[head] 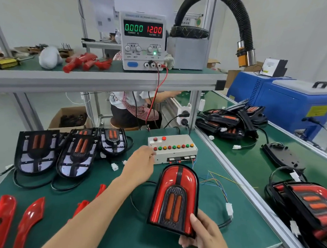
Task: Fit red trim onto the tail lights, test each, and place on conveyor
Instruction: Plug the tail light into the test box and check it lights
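Observation:
My right hand (204, 234) grips the near corner of a tail light (175, 200) with red trim fitted, holding it face up above the green bench. Its lamps look unlit. My left hand (141, 164) reaches to the white test box (174, 152), fingertips at its left end beside the row of coloured buttons. Three untrimmed black tail lights (37, 151) lie at the left. Loose red trim pieces (31, 219) lie near the front left edge. The conveyor (250, 160) runs along the right.
A power supply (143, 41) on the upper shelf reads 0.000 A and 12.00 V, with red and black leads down to the test box. Tail lights are piled on the conveyor (231, 118). A blue machine (289, 106) stands far right. Another person sits behind the bench.

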Tool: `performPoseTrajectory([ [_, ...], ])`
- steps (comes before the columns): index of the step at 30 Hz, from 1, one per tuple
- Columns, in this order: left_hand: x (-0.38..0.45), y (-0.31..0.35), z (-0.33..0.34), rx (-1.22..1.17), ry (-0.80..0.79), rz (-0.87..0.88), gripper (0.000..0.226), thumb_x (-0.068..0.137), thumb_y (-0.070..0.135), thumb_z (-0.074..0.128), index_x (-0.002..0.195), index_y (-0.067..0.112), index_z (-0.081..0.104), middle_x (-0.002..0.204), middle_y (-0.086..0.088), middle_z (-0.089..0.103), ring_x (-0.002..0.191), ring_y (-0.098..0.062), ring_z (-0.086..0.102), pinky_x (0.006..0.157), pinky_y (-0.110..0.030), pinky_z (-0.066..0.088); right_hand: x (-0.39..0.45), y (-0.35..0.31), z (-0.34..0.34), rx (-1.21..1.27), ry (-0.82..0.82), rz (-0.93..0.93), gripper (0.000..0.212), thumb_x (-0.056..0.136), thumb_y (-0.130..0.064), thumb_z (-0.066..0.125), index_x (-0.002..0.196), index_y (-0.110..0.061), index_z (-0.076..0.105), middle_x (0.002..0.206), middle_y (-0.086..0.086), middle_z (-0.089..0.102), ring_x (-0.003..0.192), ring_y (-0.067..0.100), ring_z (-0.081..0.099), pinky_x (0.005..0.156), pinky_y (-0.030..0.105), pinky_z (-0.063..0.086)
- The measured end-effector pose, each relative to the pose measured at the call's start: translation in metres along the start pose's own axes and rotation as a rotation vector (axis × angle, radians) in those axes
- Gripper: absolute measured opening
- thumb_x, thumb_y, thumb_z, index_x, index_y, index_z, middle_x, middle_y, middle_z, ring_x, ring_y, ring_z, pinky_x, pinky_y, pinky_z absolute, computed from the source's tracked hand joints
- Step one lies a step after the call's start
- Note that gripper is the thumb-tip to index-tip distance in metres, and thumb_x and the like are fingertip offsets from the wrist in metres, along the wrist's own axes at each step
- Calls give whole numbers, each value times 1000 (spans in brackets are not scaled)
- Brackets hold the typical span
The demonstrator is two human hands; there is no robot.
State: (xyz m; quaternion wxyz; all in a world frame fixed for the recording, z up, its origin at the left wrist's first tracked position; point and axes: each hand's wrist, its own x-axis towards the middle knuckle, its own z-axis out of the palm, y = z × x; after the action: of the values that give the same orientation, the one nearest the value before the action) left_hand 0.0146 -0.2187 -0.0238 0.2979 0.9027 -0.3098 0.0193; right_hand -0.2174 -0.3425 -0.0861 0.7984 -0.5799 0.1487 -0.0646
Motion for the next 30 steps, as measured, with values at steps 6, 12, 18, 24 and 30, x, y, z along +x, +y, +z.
performPoseTrajectory([
  [6, 24, -11, 24, 237, -223, 93, 54, 98, -1, 43, 151, 10, 42, 169, 1, 19, 146, -28, 34, 113, -42, 42, 5, 0, -2, 115, 46, -30, 38, 88, -22, 56, 120, -6, 69, 99, 33, 70, 64, 38, 63, 58, 38, 56],
  [12, 25, -17, 33, 273, -277, 33, 56, 100, 3, 44, 154, 13, 36, 169, 1, 20, 146, -27, 34, 111, -47, 44, 4, 4, -3, 163, 76, -68, 41, 90, -25, 53, 120, -2, 68, 86, 28, 66, 61, 32, 59, 55, 34, 51],
  [18, 26, -14, 32, 311, -265, 20, 60, 101, 8, 46, 157, 15, 29, 168, 3, 18, 144, -24, 35, 108, -45, 45, 5, 2, -2, 221, 119, -47, 41, 91, -23, 52, 119, 3, 67, 85, 26, 65, 59, 31, 57, 54, 34, 49],
  [24, 31, -10, 33, 409, -290, 15, 64, 92, 4, 52, 153, 14, 33, 161, -1, 30, 129, -32, 53, 98, -48, 50, 4, 2, -2, 240, 135, -64, 38, 92, -25, 52, 118, -5, 71, 80, 23, 64, 58, 28, 56, 55, 32, 49],
  [30, 36, -6, 31, 407, -271, 28, 55, 91, 1, 51, 145, 10, 42, 150, -7, 39, 118, -35, 58, 95, -46, 51, 2, 0, -1, 231, 144, -60, 39, 93, -25, 52, 120, -2, 68, 85, 26, 65, 60, 29, 56, 55, 33, 50],
])
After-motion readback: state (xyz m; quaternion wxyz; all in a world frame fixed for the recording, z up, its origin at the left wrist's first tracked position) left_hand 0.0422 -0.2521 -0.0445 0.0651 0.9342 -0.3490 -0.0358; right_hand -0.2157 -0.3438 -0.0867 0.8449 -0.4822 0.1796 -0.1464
